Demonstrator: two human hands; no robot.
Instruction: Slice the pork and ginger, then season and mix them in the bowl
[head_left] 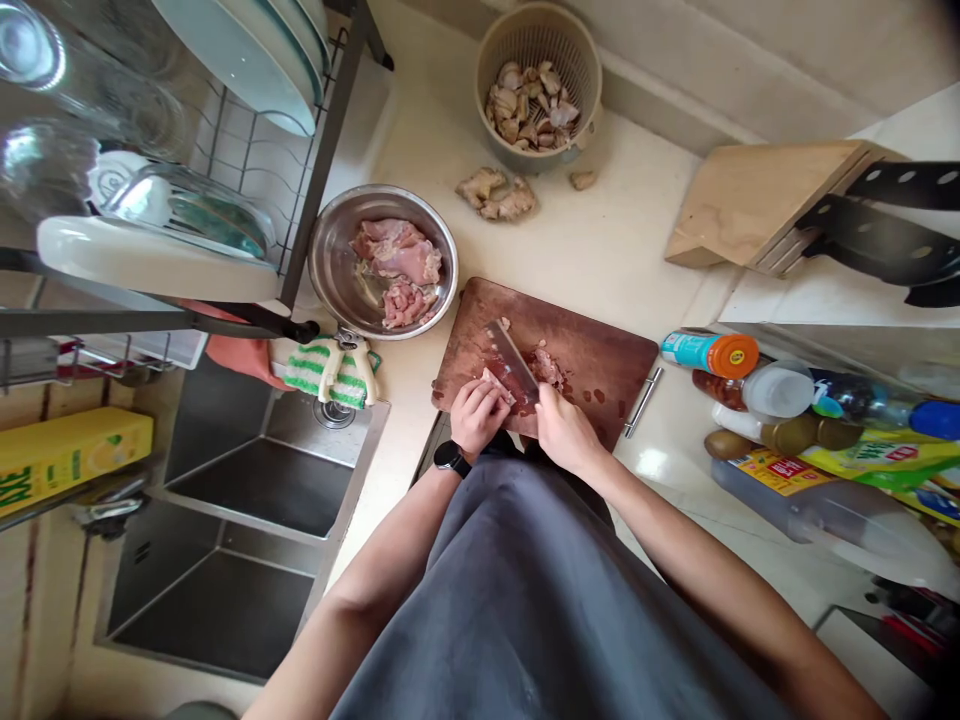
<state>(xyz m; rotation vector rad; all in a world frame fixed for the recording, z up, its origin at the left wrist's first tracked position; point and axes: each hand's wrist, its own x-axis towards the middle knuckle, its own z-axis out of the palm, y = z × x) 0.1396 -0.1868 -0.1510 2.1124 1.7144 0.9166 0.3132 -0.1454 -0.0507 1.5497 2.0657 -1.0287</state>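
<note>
Left hand (476, 415) curled, fingers (480, 398) together on raw meat (499, 385) atop a wooden cutting board (607, 350); right hand (566, 432) with fingers clamped on a cleaver (511, 360), blade just beside the meat.

1. Left hand (478, 415), curled over a piece of raw meat (496, 384), pins it to a wooden cutting board (607, 345); a black wristwatch (452, 458) circles the wrist.
2. Right hand (566, 430) grips a steel cleaver (511, 360), its blade down between that piece and chopped meat (549, 366).
3. A stainless steel bowl (326, 262) of raw meat slices (397, 258) sits just beside the board, below a dish rack (247, 125).
4. Ginger root (496, 195) lies on the counter near a plastic basket (538, 50) of pale chunks.
5. A wooden knife block (757, 205) and bottles (776, 390) stand at right; a stainless steel double sink (255, 470) lies at left.
</note>
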